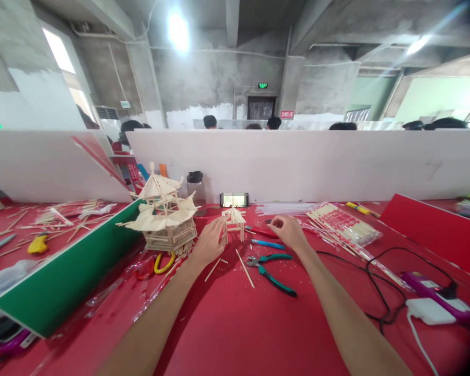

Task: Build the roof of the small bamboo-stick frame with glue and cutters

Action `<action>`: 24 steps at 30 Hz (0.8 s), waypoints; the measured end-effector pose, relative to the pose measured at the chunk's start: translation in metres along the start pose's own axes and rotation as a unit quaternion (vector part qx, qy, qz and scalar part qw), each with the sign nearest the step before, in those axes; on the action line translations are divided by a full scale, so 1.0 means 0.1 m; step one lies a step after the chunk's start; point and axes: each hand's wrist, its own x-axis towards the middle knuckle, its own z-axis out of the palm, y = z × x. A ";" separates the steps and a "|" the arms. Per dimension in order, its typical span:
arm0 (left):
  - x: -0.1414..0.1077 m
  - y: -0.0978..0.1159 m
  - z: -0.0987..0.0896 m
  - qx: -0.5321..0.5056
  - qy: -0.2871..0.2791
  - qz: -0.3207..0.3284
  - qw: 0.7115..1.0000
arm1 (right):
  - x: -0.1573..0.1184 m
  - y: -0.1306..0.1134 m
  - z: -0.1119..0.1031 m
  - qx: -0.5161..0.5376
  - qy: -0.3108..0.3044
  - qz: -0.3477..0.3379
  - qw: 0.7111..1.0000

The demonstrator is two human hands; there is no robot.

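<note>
My left hand (212, 241) is closed at the left side of a small pavilion model (235, 215) built from thin wooden sticks, its fingertips around the left posts. To the right, my right hand (289, 231) pinches thumb and fingers together above the red table; what sits at the fingertips is too small to make out. Beside that hand lie a red-handled tool (264, 232) and a blue pen-like stick (268, 244). Diagonal pliers (272, 269) with green handles rest open in front. Loose wooden sticks (245, 268) lie near my left hand.
A larger tiered pavilion (166, 214) stands left, near a green board (74, 271) and yellow-handled scissors (164, 262). Behind are a bottle (196, 188) and a phone (234, 200). Packed sticks (342, 224), black cable (379, 277) and a purple glue gun (434, 292) occupy the right.
</note>
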 end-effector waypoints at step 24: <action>-0.06 0.14 -0.04 0.000 -0.270 0.166 0.948 | -0.10 -0.42 0.07 -0.041 -0.142 -0.094 0.984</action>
